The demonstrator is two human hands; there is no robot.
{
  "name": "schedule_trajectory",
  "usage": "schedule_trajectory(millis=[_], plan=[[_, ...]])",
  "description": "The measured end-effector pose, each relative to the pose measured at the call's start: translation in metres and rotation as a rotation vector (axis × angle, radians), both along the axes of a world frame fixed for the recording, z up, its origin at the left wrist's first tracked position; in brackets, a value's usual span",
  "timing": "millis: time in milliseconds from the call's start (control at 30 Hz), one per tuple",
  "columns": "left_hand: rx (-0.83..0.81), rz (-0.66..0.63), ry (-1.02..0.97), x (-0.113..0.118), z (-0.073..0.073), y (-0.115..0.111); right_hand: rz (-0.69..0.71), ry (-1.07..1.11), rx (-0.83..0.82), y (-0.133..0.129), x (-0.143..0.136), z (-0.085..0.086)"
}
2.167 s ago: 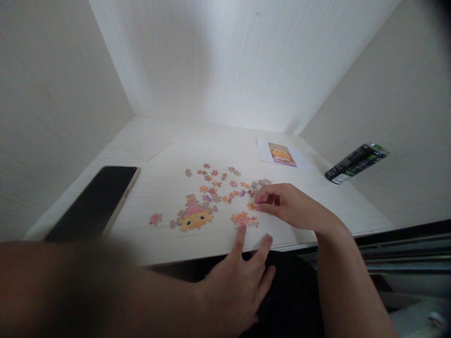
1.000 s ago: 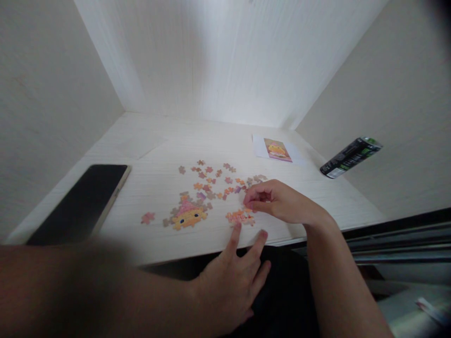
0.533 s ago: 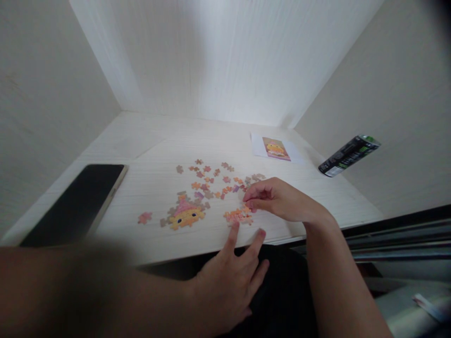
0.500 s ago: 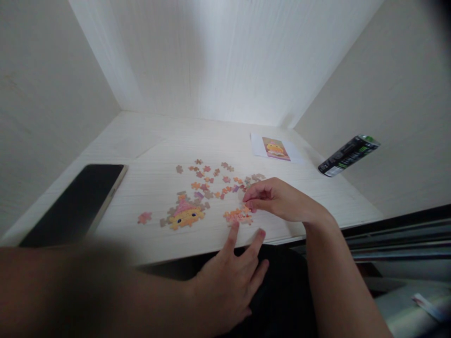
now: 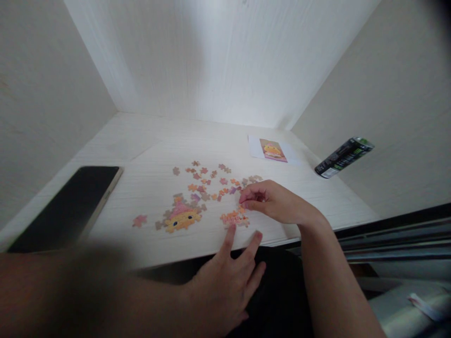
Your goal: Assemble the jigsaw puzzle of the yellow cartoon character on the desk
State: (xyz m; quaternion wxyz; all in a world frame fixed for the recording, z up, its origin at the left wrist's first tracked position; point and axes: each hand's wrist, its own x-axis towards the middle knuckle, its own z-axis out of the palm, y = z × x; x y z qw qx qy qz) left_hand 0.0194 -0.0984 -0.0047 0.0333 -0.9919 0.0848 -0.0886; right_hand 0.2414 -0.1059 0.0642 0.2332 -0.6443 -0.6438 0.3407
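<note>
A phone [image 5: 66, 209] lies with its dark screen up on a pale desk [image 5: 141, 180] at the left of the frame, partly behind the blurred left forearm that crosses the lower left corner. Just right of it, a pink bit of puzzle [image 5: 140, 221] sits apart from the rest. Next comes a joined puzzle section [image 5: 181, 217], left of center, showing a yellow face with two dark eyes beneath a pink hat, gray pieces along its edges. Loose puzzle pieces [image 5: 204, 170] in orange, pink, purple and gray are scattered above and to its right, across the middle of the frame.

At bottom center, a person's left hand [image 5: 229, 281] spreads its fingers, gripping nothing, the index fingertip at the lower edge of a small orange-and-pink cluster [image 5: 234, 219]. Right of center, the right hand [image 5: 244, 203] bends over the cluster's upper right side, fingers curled and thumb and forefinger close together beside an orange piece [image 5: 242, 209]; whether they grip it cannot be told. Beyond, a printed picture [image 5: 273, 150] of a yellow figure in a pink hat lies on white paper [image 5: 254, 146]. A black can [image 5: 343, 157] slants near the right wall [image 5: 387, 108].
</note>
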Motion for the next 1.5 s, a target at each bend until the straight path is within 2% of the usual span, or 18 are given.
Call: schedule_trajectory(millis=[200, 700, 800, 900, 1000, 1167, 1333, 1500], plan=[[0.001, -0.004, 0.001, 0.002, 0.000, 0.001, 0.037, 0.043, -0.016, 0.001, -0.001, 0.000], [0.019, -0.014, -0.007, 0.001, 0.000, 0.001, 0.029, 0.064, -0.018, 0.001, -0.005, -0.001], [0.025, -0.010, -0.013, 0.003, -0.003, 0.001, -0.015, 0.018, 0.044, 0.001, -0.005, 0.000], [0.043, -0.015, -0.022, 0.004, -0.004, 0.002, -0.118, 0.001, 0.117, 0.000, -0.003, 0.001], [0.060, -0.023, -0.025, 0.004, -0.003, 0.003, -0.188, -0.013, 0.105, 0.000, -0.001, 0.001], [0.077, -0.036, -0.034, 0.004, -0.005, 0.005, -0.190, -0.060, 0.151, 0.002, -0.002, -0.003], [0.116, -0.048, -0.093, 0.004, -0.008, 0.006, -0.251, -0.135, 0.232, 0.007, -0.011, -0.003], [0.157, -0.040, -0.159, 0.004, -0.006, 0.008, -0.170, -0.208, 0.206, 0.012, -0.015, -0.004]])
